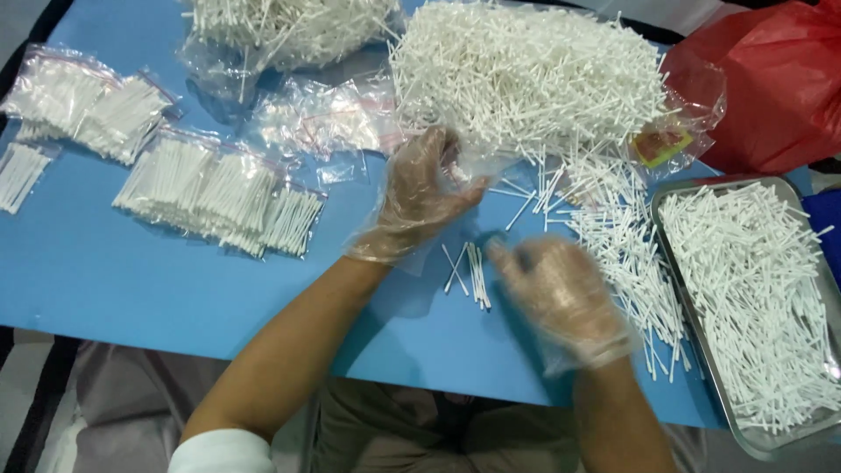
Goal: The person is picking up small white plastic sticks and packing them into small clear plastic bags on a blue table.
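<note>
A blue table [105,271] is filling most of the view, with a strip of grey floor showing along its near edge and the person's lap sitting below it at 6 o'clock. A big loose heap of white sticks [526,74] is lying at 12 o'clock, spilling downward toward a metal tray [670,229] at 3 o'clock that is also carrying sticks. A red plastic bag [771,83] is sitting at 2 o'clock behind the tray. Filled clear packets [219,197] are lying in rows at 9 and 10 o'clock, with crumpled empty clear bags [324,118] at 11 o'clock. Both hands are wearing thin clear gloves. The left hand [420,197] is resting just above centre, fingers curled loosely and touching a clear bag edge. The right hand [561,293] is blurring at 5 o'clock, so I cannot tell how its fingers are set. A small bunch of sticks [473,273] is lying on the table between the hands.
</note>
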